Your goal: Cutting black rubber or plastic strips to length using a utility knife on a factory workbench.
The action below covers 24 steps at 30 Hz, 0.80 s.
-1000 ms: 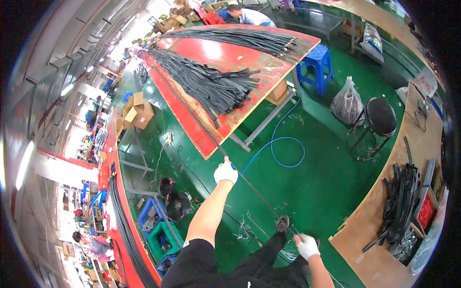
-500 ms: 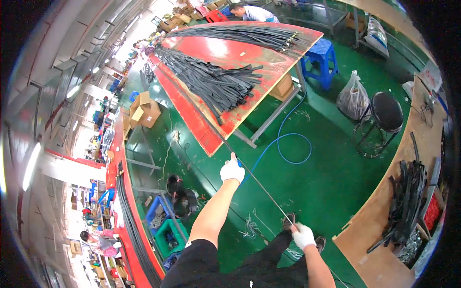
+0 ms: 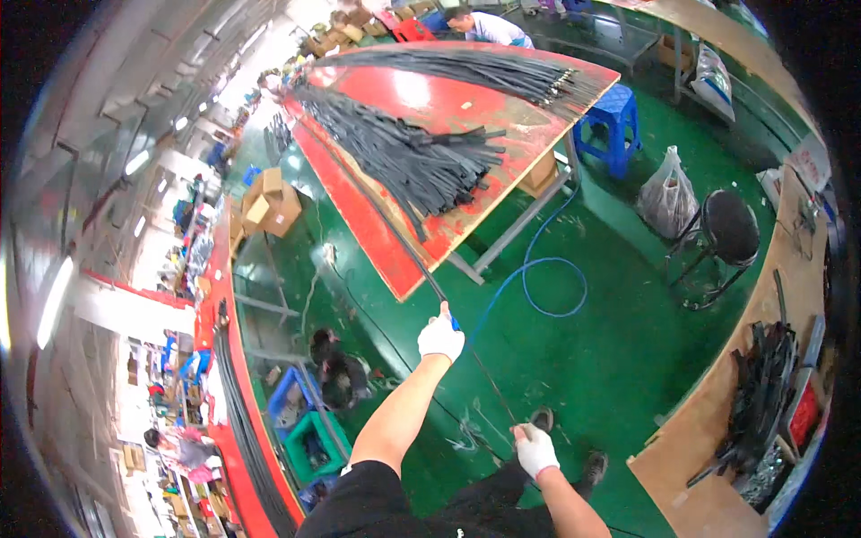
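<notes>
My left hand [image 3: 441,336], in a white glove, is closed round the near end of a long thin black sleeve [image 3: 386,218]. That sleeve runs back along the left edge of the red-topped table [image 3: 352,240]. A small blue piece [image 3: 455,323] shows beside the left fingers; its kind is hard to make out. From this hand a thin dark cable [image 3: 491,384] slants down to my right hand [image 3: 535,450], also gloved, which pinches it low in front of my legs. On the table lies a fanned bundle of flat black sleeves [image 3: 421,161].
Black cables [image 3: 538,76] lie along the table's far side, near a bent-over person [image 3: 493,29]. A blue stool [image 3: 613,125], a black round stool [image 3: 728,229] and a looped blue hose [image 3: 556,260] are to the right. Green and blue crates [image 3: 314,448] stand at left.
My right hand has come left, closer to my left hand, still holding the cable. The left hand keeps its grip on the sleeve. The whole view has shifted slightly.
</notes>
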Available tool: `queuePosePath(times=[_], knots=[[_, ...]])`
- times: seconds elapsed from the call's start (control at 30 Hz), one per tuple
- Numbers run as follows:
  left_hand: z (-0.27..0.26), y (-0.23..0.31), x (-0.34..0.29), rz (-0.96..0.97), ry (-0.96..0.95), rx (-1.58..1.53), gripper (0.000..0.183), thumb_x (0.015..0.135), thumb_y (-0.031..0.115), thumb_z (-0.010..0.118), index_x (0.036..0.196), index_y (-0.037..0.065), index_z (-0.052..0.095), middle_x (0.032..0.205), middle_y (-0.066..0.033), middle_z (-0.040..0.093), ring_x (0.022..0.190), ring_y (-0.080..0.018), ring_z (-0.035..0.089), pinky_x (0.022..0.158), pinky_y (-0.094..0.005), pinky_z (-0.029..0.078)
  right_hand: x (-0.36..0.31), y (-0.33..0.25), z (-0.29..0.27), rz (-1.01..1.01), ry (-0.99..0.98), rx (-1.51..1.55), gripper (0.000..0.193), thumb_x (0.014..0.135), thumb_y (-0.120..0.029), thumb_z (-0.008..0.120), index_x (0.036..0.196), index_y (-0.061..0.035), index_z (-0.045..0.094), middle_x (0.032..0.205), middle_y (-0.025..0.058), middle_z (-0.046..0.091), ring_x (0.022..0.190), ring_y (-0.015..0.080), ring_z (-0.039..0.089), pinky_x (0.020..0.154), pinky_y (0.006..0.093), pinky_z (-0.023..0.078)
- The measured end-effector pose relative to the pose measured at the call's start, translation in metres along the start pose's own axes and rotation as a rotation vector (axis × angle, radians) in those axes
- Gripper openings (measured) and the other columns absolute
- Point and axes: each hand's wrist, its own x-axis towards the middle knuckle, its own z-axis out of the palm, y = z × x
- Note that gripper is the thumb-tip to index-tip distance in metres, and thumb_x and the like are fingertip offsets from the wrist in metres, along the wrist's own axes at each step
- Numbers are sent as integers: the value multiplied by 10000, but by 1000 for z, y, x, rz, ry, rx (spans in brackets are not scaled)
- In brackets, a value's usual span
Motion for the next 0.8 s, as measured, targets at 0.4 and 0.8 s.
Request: queuePosePath(times=[0.4, 0.8], knots=[[1, -53, 5, 62, -102, 47, 848, 889, 331, 641, 1665, 149, 349, 1260, -252, 666, 1105, -418, 711, 971, -494, 572, -222, 93, -71, 404, -38, -111, 486, 1071, -443, 603, 1181, 10, 739, 1106, 238, 764, 1032, 281, 713, 913, 408, 534], [-35, -125, 12, 98, -35, 91, 797, 906, 313, 614, 1647, 135, 378, 1255, -237, 686, 1135, -399, 711, 989, -488, 565, -130, 9, 61, 67, -16, -285, 480, 1037, -439, 569, 1067, 5, 749, 995, 267, 754, 973, 438, 721, 888, 484, 552]])
